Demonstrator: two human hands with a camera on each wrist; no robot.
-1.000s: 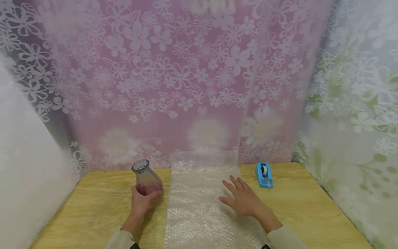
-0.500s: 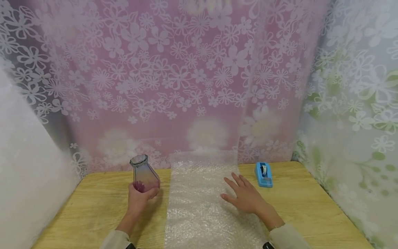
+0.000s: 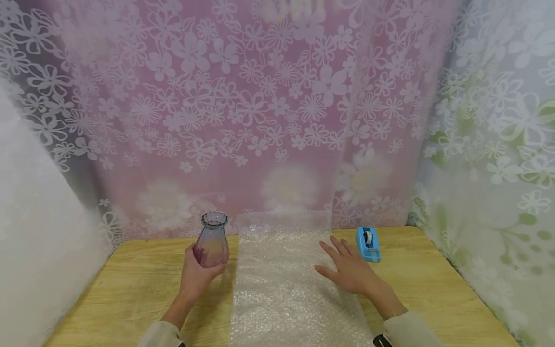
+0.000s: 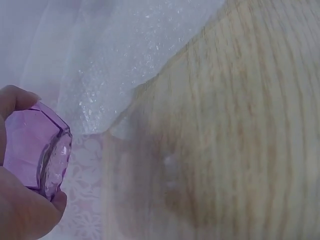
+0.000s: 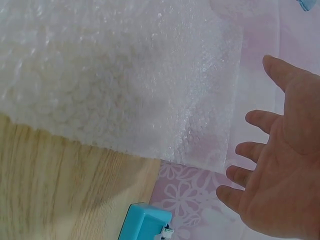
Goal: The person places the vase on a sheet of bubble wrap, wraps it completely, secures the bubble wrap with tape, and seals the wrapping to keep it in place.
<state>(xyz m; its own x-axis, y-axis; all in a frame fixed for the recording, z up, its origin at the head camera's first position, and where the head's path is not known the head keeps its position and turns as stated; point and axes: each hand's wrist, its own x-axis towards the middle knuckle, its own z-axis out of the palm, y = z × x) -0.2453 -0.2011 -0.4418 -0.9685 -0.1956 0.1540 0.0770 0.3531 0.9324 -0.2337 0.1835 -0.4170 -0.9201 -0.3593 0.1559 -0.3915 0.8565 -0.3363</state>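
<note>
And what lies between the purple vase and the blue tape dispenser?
The head view shows a bubble wrap sheet, with the right hand near its right edge.

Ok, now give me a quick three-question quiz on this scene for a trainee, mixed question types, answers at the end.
1. Which hand holds the vase?
2. True or false: the tape dispenser stands on the bubble wrap.
3. Pick one. The lower part of the vase is tinted: A) green, B) purple, C) black.

Key:
1. The left hand.
2. False; it stands on the table, to the right of the bubble wrap.
3. B.
</note>
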